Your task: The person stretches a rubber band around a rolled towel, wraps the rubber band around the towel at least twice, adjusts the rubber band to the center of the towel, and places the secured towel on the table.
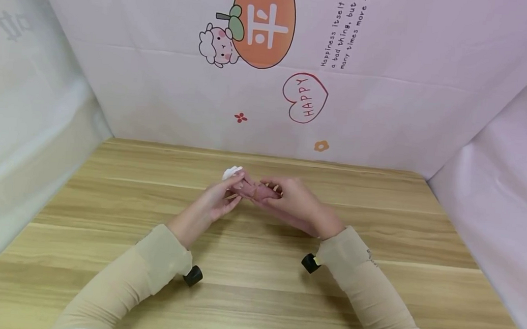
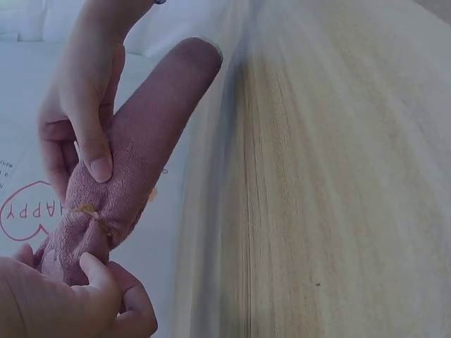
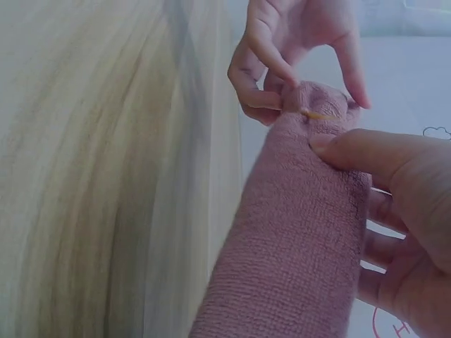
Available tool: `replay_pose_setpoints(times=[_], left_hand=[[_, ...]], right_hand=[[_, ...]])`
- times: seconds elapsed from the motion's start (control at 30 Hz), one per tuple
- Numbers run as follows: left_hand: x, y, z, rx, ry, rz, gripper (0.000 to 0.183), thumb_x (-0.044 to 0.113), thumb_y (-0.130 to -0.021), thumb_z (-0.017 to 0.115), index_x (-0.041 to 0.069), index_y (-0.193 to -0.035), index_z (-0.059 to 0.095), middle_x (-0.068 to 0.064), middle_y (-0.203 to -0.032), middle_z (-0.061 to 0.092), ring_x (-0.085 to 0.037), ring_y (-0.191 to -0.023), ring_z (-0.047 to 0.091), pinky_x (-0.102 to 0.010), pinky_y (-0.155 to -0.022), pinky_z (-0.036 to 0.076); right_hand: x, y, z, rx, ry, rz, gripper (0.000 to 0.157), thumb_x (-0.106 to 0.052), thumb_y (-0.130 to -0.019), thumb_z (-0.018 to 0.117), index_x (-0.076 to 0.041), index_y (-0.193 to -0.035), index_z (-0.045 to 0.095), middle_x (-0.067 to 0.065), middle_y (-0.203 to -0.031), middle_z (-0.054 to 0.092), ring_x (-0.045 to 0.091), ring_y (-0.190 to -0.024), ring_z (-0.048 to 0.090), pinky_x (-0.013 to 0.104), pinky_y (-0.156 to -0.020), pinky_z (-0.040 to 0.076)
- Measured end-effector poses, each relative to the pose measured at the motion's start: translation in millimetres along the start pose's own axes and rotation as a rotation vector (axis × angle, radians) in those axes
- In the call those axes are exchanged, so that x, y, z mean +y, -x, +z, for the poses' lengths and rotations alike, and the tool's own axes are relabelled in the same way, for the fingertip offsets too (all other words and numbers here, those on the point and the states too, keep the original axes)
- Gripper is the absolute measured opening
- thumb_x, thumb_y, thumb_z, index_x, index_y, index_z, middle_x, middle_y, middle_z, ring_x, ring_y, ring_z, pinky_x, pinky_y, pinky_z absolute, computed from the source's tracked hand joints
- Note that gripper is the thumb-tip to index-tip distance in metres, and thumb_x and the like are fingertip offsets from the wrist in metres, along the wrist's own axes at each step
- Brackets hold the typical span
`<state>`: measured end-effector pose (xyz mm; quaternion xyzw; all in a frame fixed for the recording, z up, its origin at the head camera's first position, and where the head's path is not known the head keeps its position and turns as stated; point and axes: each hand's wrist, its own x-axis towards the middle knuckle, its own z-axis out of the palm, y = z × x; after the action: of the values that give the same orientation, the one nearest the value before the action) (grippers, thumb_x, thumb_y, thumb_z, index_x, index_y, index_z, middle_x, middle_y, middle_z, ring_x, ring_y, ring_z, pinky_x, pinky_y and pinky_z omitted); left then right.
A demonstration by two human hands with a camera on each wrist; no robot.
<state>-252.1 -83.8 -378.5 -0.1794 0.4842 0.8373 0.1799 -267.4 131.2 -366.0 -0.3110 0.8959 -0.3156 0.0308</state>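
Observation:
A dusty-pink rolled towel (image 1: 287, 218) is held up between both hands over the table. Near its left end a thin yellowish rubber band (image 2: 88, 210) cinches the cloth, which bunches beyond it. The left hand (image 1: 217, 197) pinches that bunched end between thumb and fingers. Just on the other side of the band, the right hand (image 1: 295, 200) grips the roll, its thumb pressing the cloth and its fingers behind. In the right wrist view the long smooth part of the towel runs toward the camera. A small white piece (image 1: 232, 172), its kind unclear, shows beyond the left fingertips.
A wood-grain table (image 1: 254, 296) lies under the hands. White cloth with printed drawings (image 1: 386, 117) hangs behind it, and white sheets stand at the left and right. A small black device (image 1: 193, 276) sits at the left cuff, another black device (image 1: 310, 262) at the right.

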Motion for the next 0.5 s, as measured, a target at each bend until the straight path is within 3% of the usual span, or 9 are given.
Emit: replay_pose_setpoints(times=[0.1,0.2,0.33,0.43,0.5], left_hand=[[-0.4,1.0,2.7,0.007,0.007,0.004,0.023,0.022,-0.103,0.063,0.008,-0.119,0.053,-0.009,-0.121,0.051,-0.02,-0.111,0.052,-0.015,-0.083,0.053],[-1.5,2.1,5.4,-0.006,0.002,0.008,0.024,0.023,-0.103,0.064,0.009,-0.118,0.052,-0.008,-0.121,0.051,-0.02,-0.113,0.051,-0.016,-0.087,0.052],[-3.4,2.1,8.8,-0.044,-0.027,0.041,0.016,0.024,-0.101,0.067,0.01,-0.094,0.062,-0.004,-0.102,0.06,-0.019,-0.108,0.054,-0.022,-0.097,0.049],[-4.0,0.7,10.3,-0.051,-0.046,0.076,0.031,0.023,-0.102,0.066,0.013,-0.073,0.067,0.0,-0.085,0.064,-0.018,-0.102,0.056,-0.028,-0.102,0.047],[-4.0,-0.1,10.6,-0.034,-0.038,0.087,0.03,0.021,-0.102,0.066,0.014,-0.073,0.068,0.001,-0.085,0.065,-0.018,-0.103,0.057,-0.03,-0.105,0.046]], right_hand=[[-2,1,3.2,0.044,0.053,-0.018,0.038,-0.012,-0.093,0.075,-0.004,-0.129,0.069,0.005,-0.106,0.072,0.017,-0.086,0.064,0.03,-0.072,0.057],[-3,2,6.5,0.093,0.161,-0.089,0.034,-0.011,-0.092,0.077,-0.003,-0.124,0.07,0.007,-0.109,0.071,0.017,-0.087,0.065,0.029,-0.072,0.057],[-4,1,10.4,0.179,0.339,-0.253,0.029,-0.006,-0.088,0.081,-0.002,-0.115,0.071,0.01,-0.105,0.071,0.02,-0.085,0.067,0.031,-0.072,0.058],[-3,1,13.0,0.231,0.423,-0.366,0.027,-0.004,-0.085,0.084,-0.003,-0.108,0.072,0.007,-0.098,0.069,0.02,-0.082,0.068,0.031,-0.072,0.059],[-2,0,14.7,0.259,0.455,-0.43,0.026,-0.004,-0.083,0.086,-0.004,-0.105,0.072,0.007,-0.095,0.067,0.019,-0.079,0.067,0.03,-0.07,0.059]])
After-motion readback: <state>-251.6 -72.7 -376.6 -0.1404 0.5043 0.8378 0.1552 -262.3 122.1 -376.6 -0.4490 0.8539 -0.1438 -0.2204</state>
